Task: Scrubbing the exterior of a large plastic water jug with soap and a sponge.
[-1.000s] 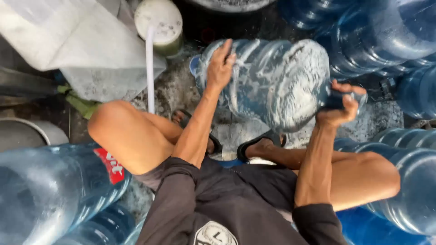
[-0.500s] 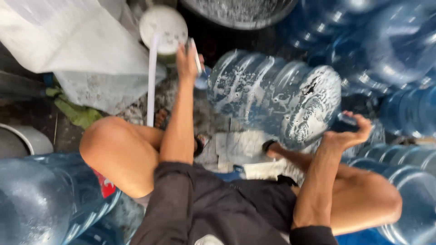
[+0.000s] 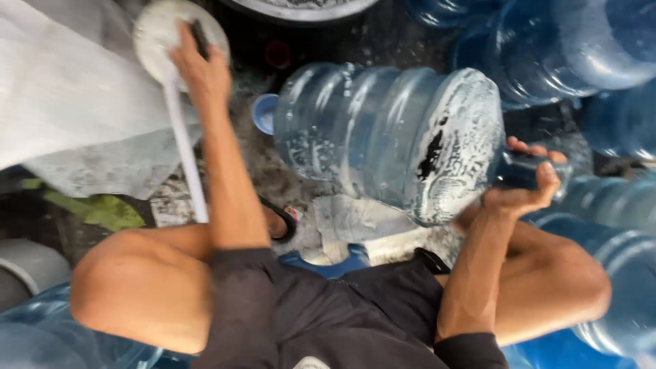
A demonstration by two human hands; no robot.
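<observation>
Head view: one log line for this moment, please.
left hand: on white round container | right hand: grips soapy water jug neck | jug: on side

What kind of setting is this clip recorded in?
Probably a wash spot for refillable water jugs, on wet ground. The right hand grips the neck of a soapy big blue jug lying on its side, more blue jugs crowd around, and the left hand reaches into a white tub.
</observation>
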